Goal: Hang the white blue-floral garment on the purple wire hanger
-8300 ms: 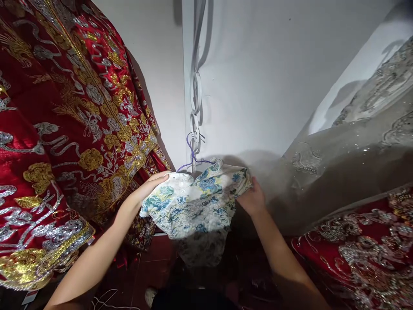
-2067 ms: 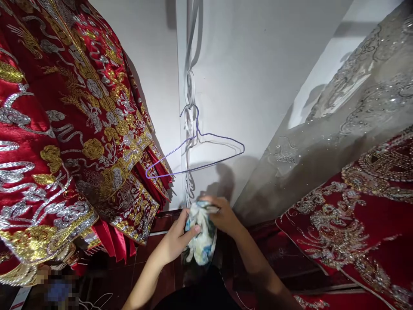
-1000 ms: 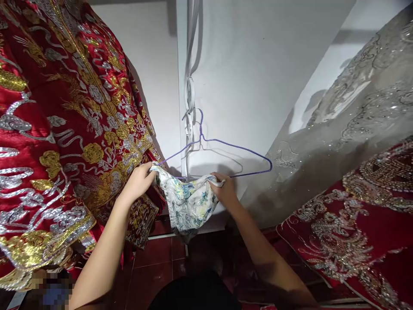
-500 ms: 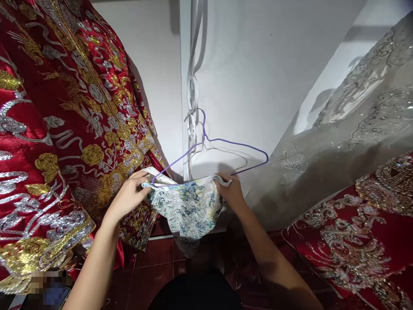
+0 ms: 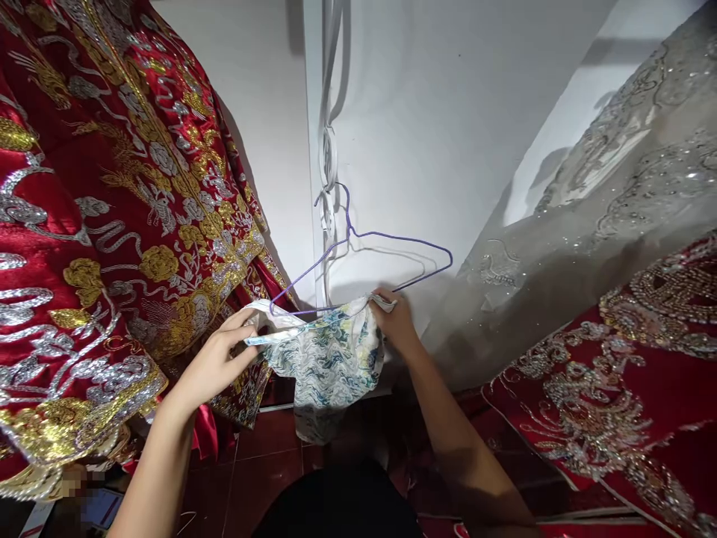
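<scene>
A purple wire hanger (image 5: 411, 237) hangs by its hook from a white strap with rings (image 5: 328, 157) against the wall. At its lower bar is a white, blue and yellow patterned garment (image 5: 330, 366), its white-edged opening facing up. My left hand (image 5: 216, 359) grips the garment's left edge, fingers and thumb holding the opening apart around the hanger's left corner. My right hand (image 5: 395, 321) pinches the garment's right edge near the hanger's lower bar. The hanger's right end sticks out bare beyond my right hand.
A red embroidered costume (image 5: 162, 179) hangs close on the left. To the right hang a pale sequined gown (image 5: 605, 194) and a beaded red garment (image 5: 594, 403). Dark red floor tiles (image 5: 263, 478) lie below, and a phone-like device (image 5: 101, 508) sits at lower left.
My left hand has spread the garment's opening wider and its near edge has dropped off the hanger's bar. My right hand keeps its hold. The view has shifted slightly.
</scene>
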Action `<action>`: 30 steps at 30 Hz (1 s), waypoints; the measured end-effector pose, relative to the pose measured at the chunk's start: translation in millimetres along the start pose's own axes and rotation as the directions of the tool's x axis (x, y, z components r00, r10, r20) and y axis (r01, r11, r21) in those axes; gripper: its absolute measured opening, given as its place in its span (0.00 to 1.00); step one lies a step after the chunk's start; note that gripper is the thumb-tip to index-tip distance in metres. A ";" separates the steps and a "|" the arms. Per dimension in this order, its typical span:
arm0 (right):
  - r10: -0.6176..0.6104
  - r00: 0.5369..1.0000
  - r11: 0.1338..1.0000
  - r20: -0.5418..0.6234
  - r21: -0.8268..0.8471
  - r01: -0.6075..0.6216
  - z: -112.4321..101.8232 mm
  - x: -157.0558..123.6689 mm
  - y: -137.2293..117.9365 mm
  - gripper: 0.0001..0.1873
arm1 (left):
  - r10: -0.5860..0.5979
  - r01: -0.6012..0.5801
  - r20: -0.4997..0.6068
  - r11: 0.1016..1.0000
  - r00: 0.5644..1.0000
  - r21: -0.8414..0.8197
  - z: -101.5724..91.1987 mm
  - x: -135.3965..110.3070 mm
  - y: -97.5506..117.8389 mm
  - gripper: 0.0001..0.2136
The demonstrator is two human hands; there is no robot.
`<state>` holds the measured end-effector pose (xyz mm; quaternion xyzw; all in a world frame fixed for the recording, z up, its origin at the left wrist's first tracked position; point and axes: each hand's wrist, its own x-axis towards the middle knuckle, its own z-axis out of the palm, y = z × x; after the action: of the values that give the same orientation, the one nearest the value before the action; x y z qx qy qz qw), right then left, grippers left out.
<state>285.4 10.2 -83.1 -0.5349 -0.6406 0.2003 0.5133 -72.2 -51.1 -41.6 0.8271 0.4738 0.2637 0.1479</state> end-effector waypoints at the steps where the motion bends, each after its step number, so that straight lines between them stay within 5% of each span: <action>1: 0.001 1.000 1.000 0.009 0.007 -0.001 0.7 -2.1 -2.6 0.09 | -0.006 0.005 -0.018 1.000 1.000 -0.017 0.6 -1.0 0.6 0.11; 8: -0.024 0.996 0.995 0.091 0.103 0.015 22.0 -21.9 -23.6 0.11 | 0.015 -0.070 -0.289 0.981 0.957 -0.179 -3.0 28.8 11.6 0.08; 12: -0.043 0.993 0.994 0.112 0.109 0.030 44.6 -32.8 -34.2 0.09 | 0.018 -0.021 -0.345 1.000 0.939 -0.007 -20.2 50.0 31.4 0.06; 17: -0.019 0.986 0.984 0.163 0.179 -0.011 56.1 -41.3 -44.6 0.09 | 0.083 -0.024 -0.296 0.980 0.952 0.199 -19.3 80.3 55.2 0.22; 21: -0.057 0.992 0.984 0.113 0.174 0.036 29.5 -47.8 -52.0 0.14 | 0.207 -0.174 -0.305 0.976 0.930 0.131 -7.1 101.8 53.5 0.19; 23: -0.083 0.993 0.988 -0.079 0.126 0.093 3.8 -51.2 -55.1 0.27 | 0.219 -0.198 -0.314 0.975 0.924 0.097 -8.6 107.0 47.5 0.17; 27: -0.136 0.875 0.987 -0.465 0.011 0.159 -47.8 -56.0 -54.4 0.45 | 0.231 -0.206 -0.299 0.972 0.926 0.114 -18.8 109.9 39.2 0.15; 30: -0.044 0.907 0.992 -0.418 0.086 0.088 -72.0 -55.3 -45.0 0.49 | 0.241 -0.224 -0.280 0.970 0.929 0.091 -19.5 110.3 37.5 0.15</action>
<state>321.1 -75.8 -43.0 -0.5161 -0.5232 0.0973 0.6711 -11.5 24.8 25.5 0.8339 0.3963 0.3835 0.0212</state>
